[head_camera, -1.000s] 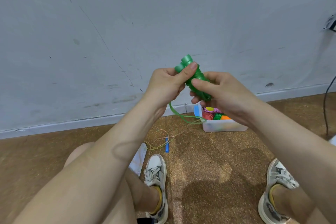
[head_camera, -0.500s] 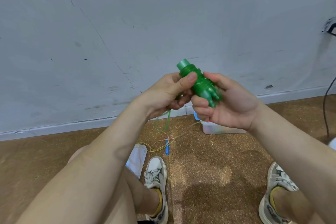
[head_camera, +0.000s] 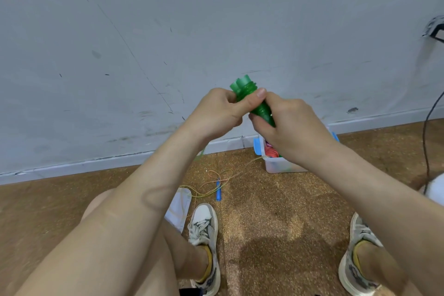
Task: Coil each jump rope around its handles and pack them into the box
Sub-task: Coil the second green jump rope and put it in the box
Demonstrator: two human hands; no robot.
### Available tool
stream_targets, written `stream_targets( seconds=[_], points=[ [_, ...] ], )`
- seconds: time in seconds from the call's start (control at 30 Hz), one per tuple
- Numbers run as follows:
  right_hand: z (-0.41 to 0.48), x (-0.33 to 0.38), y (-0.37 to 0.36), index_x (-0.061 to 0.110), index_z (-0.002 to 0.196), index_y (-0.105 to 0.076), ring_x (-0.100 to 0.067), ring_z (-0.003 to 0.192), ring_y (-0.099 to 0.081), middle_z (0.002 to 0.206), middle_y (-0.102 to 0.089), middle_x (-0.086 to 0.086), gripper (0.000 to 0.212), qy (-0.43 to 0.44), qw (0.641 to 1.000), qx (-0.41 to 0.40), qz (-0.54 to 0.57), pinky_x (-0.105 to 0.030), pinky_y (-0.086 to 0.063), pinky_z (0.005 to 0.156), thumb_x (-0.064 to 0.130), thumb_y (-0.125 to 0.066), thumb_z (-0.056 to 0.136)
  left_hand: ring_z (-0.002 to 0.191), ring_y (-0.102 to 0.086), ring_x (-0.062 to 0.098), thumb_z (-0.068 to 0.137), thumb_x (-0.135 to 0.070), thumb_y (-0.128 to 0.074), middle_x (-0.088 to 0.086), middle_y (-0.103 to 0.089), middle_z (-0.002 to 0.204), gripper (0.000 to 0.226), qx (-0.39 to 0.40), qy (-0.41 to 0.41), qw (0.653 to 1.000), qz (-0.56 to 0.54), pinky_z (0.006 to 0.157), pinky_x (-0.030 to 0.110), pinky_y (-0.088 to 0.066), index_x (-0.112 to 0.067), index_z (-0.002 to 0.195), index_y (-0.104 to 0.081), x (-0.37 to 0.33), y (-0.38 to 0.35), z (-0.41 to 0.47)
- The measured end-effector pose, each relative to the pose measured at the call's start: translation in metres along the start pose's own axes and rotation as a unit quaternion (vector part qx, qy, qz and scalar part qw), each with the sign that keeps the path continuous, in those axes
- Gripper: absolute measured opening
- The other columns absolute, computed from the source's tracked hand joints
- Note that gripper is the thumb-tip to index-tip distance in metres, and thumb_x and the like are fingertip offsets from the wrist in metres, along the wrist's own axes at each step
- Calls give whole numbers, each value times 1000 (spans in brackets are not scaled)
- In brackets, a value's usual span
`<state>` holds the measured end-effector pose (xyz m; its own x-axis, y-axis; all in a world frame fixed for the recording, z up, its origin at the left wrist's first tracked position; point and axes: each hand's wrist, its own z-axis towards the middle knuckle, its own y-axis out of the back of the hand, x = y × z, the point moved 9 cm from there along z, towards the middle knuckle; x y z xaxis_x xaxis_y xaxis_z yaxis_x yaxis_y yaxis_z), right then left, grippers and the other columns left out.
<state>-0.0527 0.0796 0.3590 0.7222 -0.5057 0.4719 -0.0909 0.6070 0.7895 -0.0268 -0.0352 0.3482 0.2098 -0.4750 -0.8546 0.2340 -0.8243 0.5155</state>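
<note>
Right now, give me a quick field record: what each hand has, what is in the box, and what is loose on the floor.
left hand: grips the top of the green jump rope, thumb across the coils
right hand: holds the lower part of the same bundle
green cord: mostly wound around the paired handles; a short tail shows under the left wrist
box: on the floor by the wall, open, coiled ropes inside, partly hidden by the right hand
floor: thin multicoloured rope with a blue handle, uncoiled
</note>
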Motion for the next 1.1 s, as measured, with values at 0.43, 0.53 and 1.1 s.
stream_targets(
  seconds=[0.43, 0.53, 1.1],
  points=[
    [0, -28, -27, 2, 107, -60, -18, 66, -67, 86, -68, -15, 23, -224, 850, 76, 470, -28, -51, 65, 18, -44, 100, 47, -44, 7, 81, -30, -74, -3, -55, 52, 25, -79, -24, 989, -126, 51, 20, -35, -7, 90, -73, 9, 17, 7],
    [-3, -22, -28, 0, 104, -60, -20, 68, -67, 82, -68, -17, 24, -236, 785, 112, 561, -28, -50, 65, 16, -42, 100, 42, -38, 6, 83, -27, -71, -3, -51, 49, 25, -43, -20, 986, -159, 43, 15, -32, -3, 90, -71, 7, 10, 6],
    [0, -23, -20, 9, 109, -64, -27, 79, -72, 92, -72, -10, 36, -202, 736, 126, 633, -30, -53, 67, 36, -48, 93, 50, -47, 6, 78, -19, -70, 1, -67, 64, 19, 38, -56, 978, -198, 48, 16, -35, -4, 89, -68, -7, 0, 0]
  ],
)
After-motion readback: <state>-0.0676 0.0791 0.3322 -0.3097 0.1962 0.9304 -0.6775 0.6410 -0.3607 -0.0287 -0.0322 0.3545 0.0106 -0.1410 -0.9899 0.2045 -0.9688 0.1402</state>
